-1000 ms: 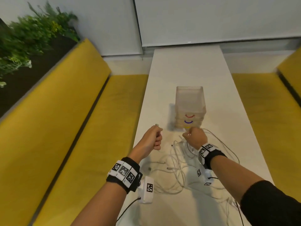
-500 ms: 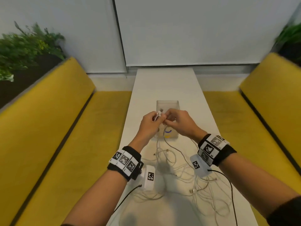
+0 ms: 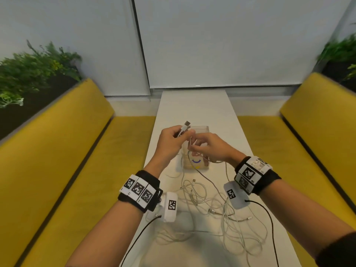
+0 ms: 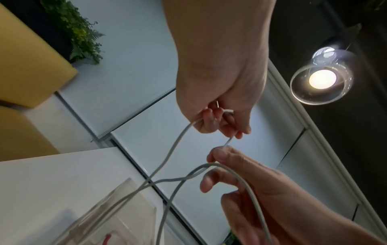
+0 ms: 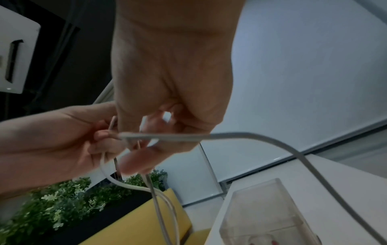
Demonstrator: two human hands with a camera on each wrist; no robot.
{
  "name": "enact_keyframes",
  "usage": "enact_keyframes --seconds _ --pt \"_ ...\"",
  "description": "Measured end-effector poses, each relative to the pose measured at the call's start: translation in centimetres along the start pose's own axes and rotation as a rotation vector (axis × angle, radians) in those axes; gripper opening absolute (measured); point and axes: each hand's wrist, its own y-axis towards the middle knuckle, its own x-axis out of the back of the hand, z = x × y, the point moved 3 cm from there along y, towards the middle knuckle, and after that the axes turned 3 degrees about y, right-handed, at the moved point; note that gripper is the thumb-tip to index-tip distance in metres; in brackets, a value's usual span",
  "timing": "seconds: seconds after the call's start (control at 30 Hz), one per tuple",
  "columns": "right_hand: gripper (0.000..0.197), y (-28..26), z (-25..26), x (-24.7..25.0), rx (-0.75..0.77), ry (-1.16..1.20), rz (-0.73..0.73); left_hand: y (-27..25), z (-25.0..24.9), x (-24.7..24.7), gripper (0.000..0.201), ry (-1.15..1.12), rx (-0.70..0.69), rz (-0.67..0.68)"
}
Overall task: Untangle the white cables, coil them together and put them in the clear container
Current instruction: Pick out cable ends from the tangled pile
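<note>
Head view: left hand (image 3: 169, 140) pinches thin white cables (image 3: 208, 201) near plug end, raised above long white counter (image 3: 192, 105); tangle lies below, nearer person; clear plastic box container (image 3: 202, 130) just behind hands.
Left wrist view: right hand (image 4: 240, 174) pinches strand close below left grip.
Right wrist view: cable runs down toward container.

Readable text: none in any view.
Wristbands (image 3: 138, 190): black-and-white square code tags only.
Container (image 3: 196, 162): coloured curved marks, no letters.
</note>
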Motion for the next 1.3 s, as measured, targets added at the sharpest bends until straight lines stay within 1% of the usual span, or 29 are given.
enact_keyframes --seconds 0.1,0.17,0.2,0.27,0.3,0.37,0.4,0.47,0.5,0.53,0.57,0.63,0.7,0.73,0.77,0.87,0.97,1.03,1.1,1.17,1.3 --pt "0.013 0.1 -0.3 0.0 -0.058 0.048 0.114 -0.1 -0.9 0.5 0.016 -0.059 -0.024 -0.058" --pt "0.012 0.1 -1.5 -0.4 -0.082 -0.021 0.185 -0.4 -2.7 0.9 0.017 -0.133 -0.092 -0.112" --pt "0.012 0.0 -2.6 -0.7 -0.086 -0.050 0.190 -0.5 -3.9 1.3 0.019 -0.176 -0.123 -0.155" --pt "0.017 -0.2 -4.6 -1.1 -0.081 -0.086 0.148 -0.3 -6.5 2.7 0.024 -0.275 -0.173 -0.243" --pt "0.019 -0.3 -5.5 -1.2 -0.069 -0.114 0.118 -0.3 -7.7 3.5 0.025 -0.323 -0.202 -0.265" --pt "0.019 -0.5 -6.0 -1.4 -0.030 -0.175 0.067 -0.2 -9.3 4.5 0.027 -0.373 -0.237 -0.251" --pt "0.019 -0.6 -5.8 -1.3 -0.017 -0.178 0.038 -0.2 -9.6 4.6 0.030 -0.377 -0.229 -0.224" --pt "0.023 -0.6 -4.8 -0.9 0.010 -0.190 -0.012 -0.4 -9.3 4.1 0.043 -0.364 -0.137 -0.178" --pt "0.025 -0.5 -4.0 -0.5 0.023 -0.175 -0.029 -0.5 -8.8 3.7 0.039 -0.337 -0.100 -0.159" --pt "0.026 -0.4 -3.6 -0.1 0.027 -0.130 -0.048 -0.5 -8.1 3.5 0.026 -0.304 -0.084 -0.151" --pt "0.026 -0.4 -3.1 0.5 0.024 -0.046 -0.077 -0.7 -7.7 3.4 0.018 -0.269 -0.072 -0.156" --pt "0.027 -0.5 -2.8 1.7 0.024 0.155 -0.149 -0.9 -7.0 3.9 0.022 -0.236 -0.050 -0.207" --pt "0.027 -0.7 -3.0 2.4 0.029 0.264 -0.171 -1.0 -7.1 4.9 0.027 -0.309 -0.049 -0.276" --pt "0.028 -0.8 -3.5 2.4 0.021 0.249 -0.152 -1.0 -7.4 5.3 0.028 -0.364 -0.060 -0.306" --pt "0.031 -0.9 -4.1 2.1 0.003 0.185 -0.122 -1.0 -7.9 5.7 0.028 -0.410 -0.079 -0.331" --pt "0.044 -1.2 -7.9 0.8 -0.091 -0.055 -0.035 -1.4 -9.6 6.3 0.026 -0.474 -0.188 -0.386" --pt "0.037 -2.4 -11.9 0.1 -0.182 -0.191 0.028 -1.8 -11.5 7.6 0.026 -0.519 -0.300 -0.451" --pt "0.033 -3.3 -13.7 -0.1 -0.216 -0.205 0.045 -2.0 -12.6 8.7 0.026 -0.569 -0.347 -0.472" --pt "0.030 -3.6 -14.6 -0.1 -0.207 -0.245 0.059 -2.0 -13.2 9.2 0.026 -0.595 -0.362 -0.480" --pt "0.027 -3.2 -15.4 0.1 -0.193 -0.336 0.070 -1.9 -13.4 9.3 0.025 -0.602 -0.377 -0.489" --pt "0.025 -2.9 -16.4 0.6 -0.250 -0.418 0.105 -2.0 -14.3 9.7 0.024 -0.612 -0.445 -0.520"
